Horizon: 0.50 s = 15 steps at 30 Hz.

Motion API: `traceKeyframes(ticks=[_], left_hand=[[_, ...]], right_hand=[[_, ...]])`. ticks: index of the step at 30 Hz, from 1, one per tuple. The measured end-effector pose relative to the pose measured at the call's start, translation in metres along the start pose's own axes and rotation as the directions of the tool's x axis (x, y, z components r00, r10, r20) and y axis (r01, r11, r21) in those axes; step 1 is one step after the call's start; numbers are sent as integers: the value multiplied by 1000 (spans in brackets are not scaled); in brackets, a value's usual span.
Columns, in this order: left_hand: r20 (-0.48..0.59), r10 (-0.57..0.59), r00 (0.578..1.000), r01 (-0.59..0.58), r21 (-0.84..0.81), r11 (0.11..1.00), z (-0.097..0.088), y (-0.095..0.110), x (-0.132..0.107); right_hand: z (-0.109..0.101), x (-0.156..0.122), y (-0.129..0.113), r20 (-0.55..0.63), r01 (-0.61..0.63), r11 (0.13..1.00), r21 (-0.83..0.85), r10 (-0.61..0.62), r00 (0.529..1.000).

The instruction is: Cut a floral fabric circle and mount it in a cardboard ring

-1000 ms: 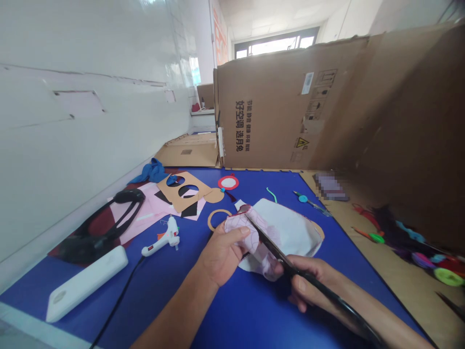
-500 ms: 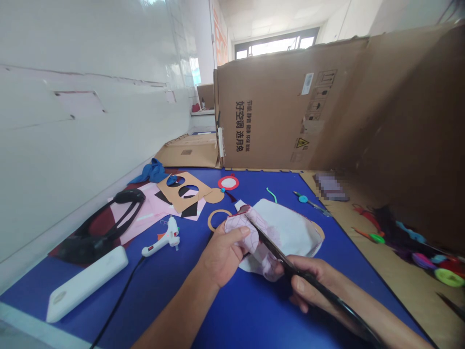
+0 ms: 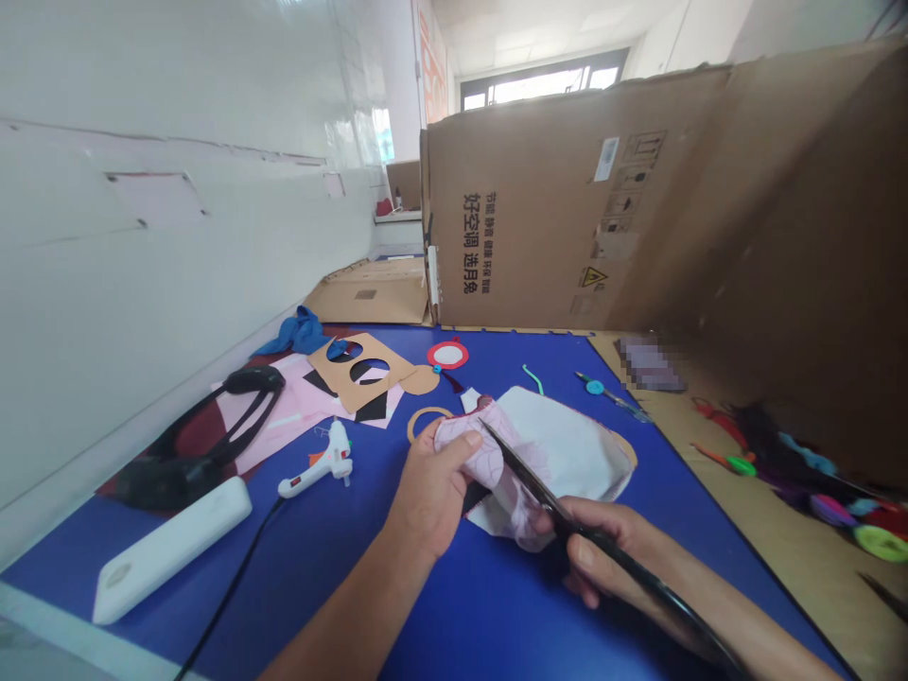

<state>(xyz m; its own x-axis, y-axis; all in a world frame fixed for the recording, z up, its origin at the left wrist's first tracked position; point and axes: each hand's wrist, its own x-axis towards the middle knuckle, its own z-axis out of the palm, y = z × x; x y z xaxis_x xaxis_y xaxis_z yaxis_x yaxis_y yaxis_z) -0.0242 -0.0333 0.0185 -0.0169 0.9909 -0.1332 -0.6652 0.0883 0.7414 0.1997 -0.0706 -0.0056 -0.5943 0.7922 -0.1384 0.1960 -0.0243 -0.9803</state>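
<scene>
Lying just left of the L hand, a white glue gun rests on the blue mat, cable trailing toward the camera. L hand pinches the fabric at its folded pink edge, thumb on top, closed on it. The scissors cross the fabric btwn both hands. R hand, right of the fabric, wraps the scissors' handles.
</scene>
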Motion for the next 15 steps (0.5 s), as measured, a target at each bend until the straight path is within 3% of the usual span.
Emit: traceKeyframes(ticks=[9,15], left_hand=[[18,-29,999,29,-12,1000,-2,1,1],[35,-61,997,62,-18,998,-2,1,1]], right_hand=[[-1,-1,8,9,-19,1000,17,18,1000],[-3,-1,6,18,37,999,-17,-37,999]])
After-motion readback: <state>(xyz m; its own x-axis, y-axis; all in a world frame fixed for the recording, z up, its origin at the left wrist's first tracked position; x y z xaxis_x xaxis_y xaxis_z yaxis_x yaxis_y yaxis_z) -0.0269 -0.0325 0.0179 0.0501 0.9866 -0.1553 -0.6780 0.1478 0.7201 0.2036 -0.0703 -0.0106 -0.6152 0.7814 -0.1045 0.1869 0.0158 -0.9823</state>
